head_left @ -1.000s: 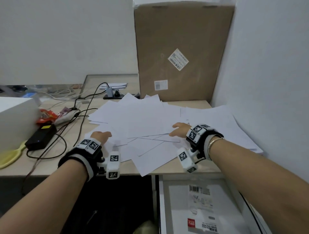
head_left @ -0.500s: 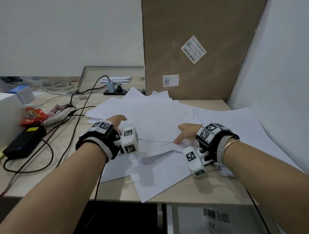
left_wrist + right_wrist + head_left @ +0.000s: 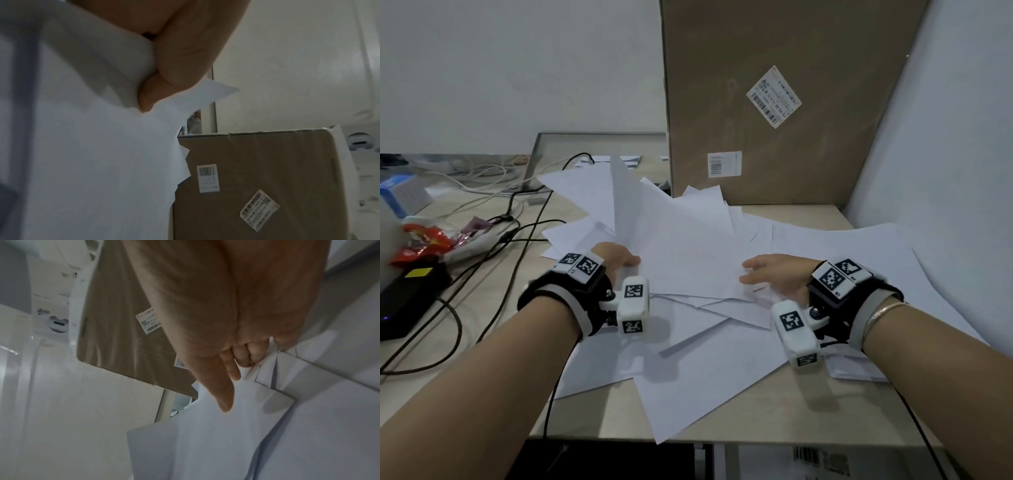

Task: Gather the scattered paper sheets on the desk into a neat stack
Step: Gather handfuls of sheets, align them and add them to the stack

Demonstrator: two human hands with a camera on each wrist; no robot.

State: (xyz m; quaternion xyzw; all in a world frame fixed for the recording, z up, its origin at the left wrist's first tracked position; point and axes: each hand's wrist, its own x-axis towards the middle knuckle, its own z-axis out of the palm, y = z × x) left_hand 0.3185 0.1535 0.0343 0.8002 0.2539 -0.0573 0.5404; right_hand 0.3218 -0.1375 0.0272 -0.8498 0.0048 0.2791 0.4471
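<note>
Tall cardboard box (image 3: 774, 102) upright at the back of the desk (image 3: 791, 411), against the wall, two barcode labels on its face. In front of it, scattered white paper sheets (image 3: 688, 246) fanned across the desk middle and right, overlapping at odd angles, one corner hanging over the near edge. A bunch of the upper sheets lifted and tilted between both hands, far corners raised toward the box. Left hand (image 3: 616, 257) at the bunch's left edge, thumb on top and pinching the sheets. Right hand (image 3: 774, 274) at the right edge, thumb over the top sheet, fingers curled beneath, gripping. Off to the left: black power adapter (image 3: 404, 301), tangled black cables (image 3: 517, 233), red snack wrapper (image 3: 421, 240).
</note>
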